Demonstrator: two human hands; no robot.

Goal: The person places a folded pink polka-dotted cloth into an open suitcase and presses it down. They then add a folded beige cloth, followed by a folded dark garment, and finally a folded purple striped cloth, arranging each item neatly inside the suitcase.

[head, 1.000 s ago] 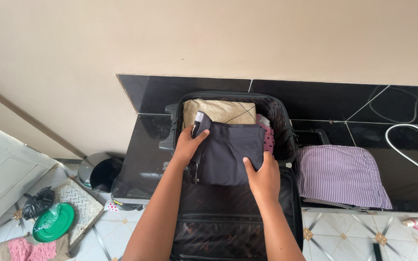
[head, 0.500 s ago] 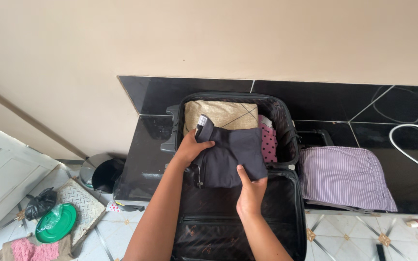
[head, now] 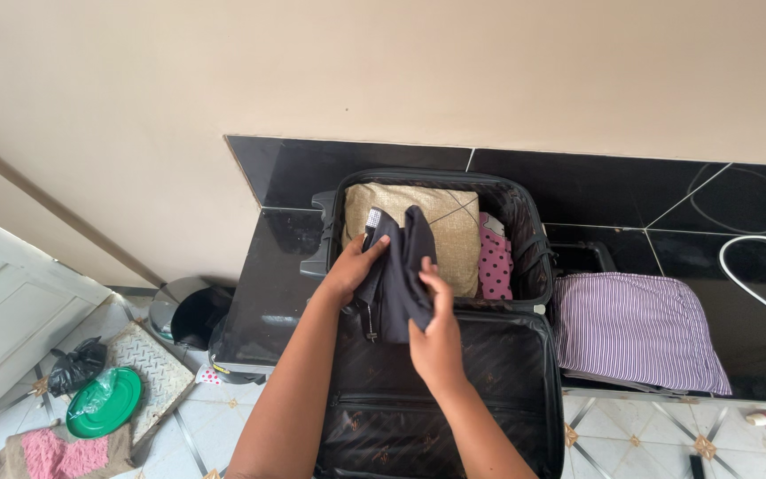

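An open black suitcase (head: 525, 222) lies on a black tiled ledge (head: 268, 293), its lid (head: 436, 399) hanging toward me. Inside lie a folded tan cloth (head: 449, 222) and a pink dotted garment (head: 492, 262). My left hand (head: 352, 266) and my right hand (head: 432, 333) both grip a dark navy garment (head: 396, 270), folded narrow, at the suitcase's left front. A small tag shows at the garment's top corner.
A folded purple striped shirt (head: 636, 328) lies on the ledge right of the suitcase. A white cable (head: 755, 266) curls at the far right. On the floor at left are a green lid (head: 104, 404), a metal plate (head: 152, 372), a black bag (head: 73, 365) and a pink mat (head: 46, 452).
My right hand has pushed the dark garment's right side leftward, folding it narrower. The tan cloth and pink garment are now more uncovered.
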